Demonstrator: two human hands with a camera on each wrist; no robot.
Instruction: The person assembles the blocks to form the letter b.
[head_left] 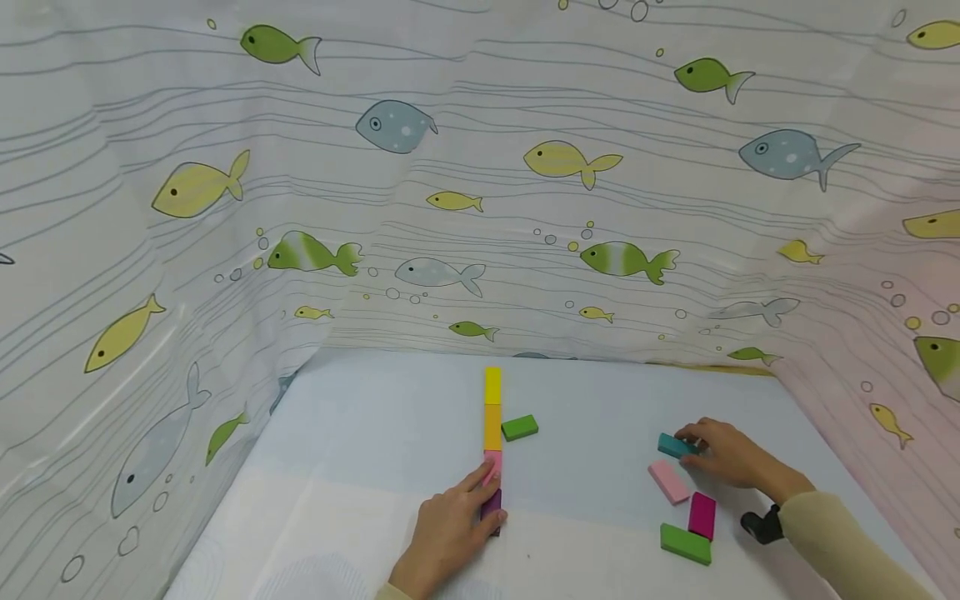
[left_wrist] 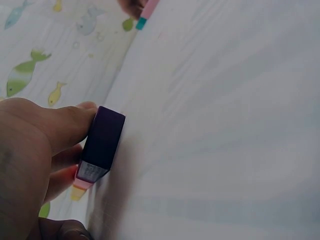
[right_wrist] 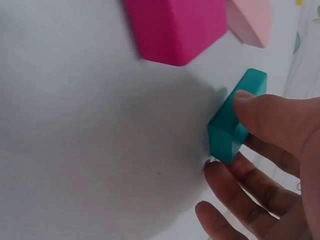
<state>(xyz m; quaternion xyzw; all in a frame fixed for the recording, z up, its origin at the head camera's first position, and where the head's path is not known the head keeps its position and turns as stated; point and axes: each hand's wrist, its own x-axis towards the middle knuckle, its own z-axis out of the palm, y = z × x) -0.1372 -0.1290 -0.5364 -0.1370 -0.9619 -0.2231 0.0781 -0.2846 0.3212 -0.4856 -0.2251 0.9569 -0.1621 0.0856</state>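
Note:
In the head view, a yellow block (head_left: pixel 492 386), an orange block (head_left: pixel 492 427), a pink block (head_left: pixel 491 461) and a dark purple block (head_left: pixel 491 505) lie end to end in a straight row. My left hand (head_left: pixel 450 525) pinches the purple block at the near end, thumb on its right side, with a fingertip on the pink one. Over at the right, my right hand (head_left: pixel 727 454) grips a teal block (head_left: pixel 672 446) between thumb and fingers. The right wrist view shows the thumb on top of the teal block (right_wrist: pixel 237 117), which is close to or touching the white surface.
A green block (head_left: pixel 520 427) lies just right of the row. Nearer the right hand are a second pink block (head_left: pixel 668 482), a magenta block (head_left: pixel 702 516) and another green block (head_left: pixel 686 544). Fish-printed sheeting (head_left: pixel 480 233) walls the white table (head_left: pixel 360 433) at back and sides.

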